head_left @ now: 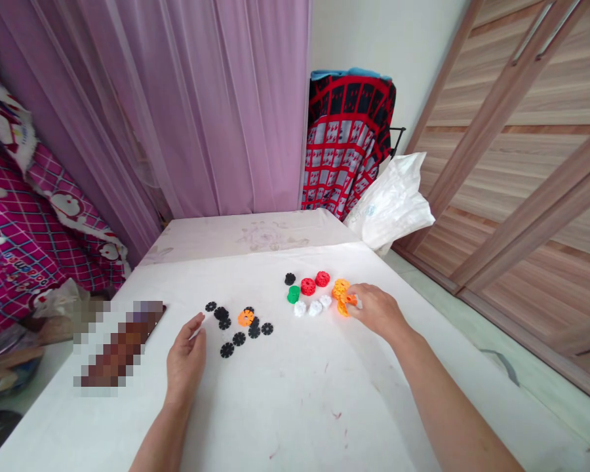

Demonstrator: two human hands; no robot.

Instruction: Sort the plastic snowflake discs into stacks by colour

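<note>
My right hand [376,309] is at the right side of the table, its fingers closed on orange notched plastic discs [349,299]. More orange discs [341,286] lie piled against it, partly hidden by the fingertips. My left hand [187,357] rests on its side at the left, thumb and fingers apart with nothing between them. Just right of it, several black notched discs [238,339] lie scattered, and a single orange disc [246,318] overlaps some of them. Stacked red discs [308,286], a green stack [294,295], white stacks [315,308] and a small black stack [290,278] sit left of my right hand.
A white cloth covers the table [295,406]. At the left edge lies a flat, pixelated object [120,347]. A white plastic bag [391,200] stands beyond the far right corner. Purple curtains [226,105] hang behind, and a wooden wardrobe [516,151] is on the right.
</note>
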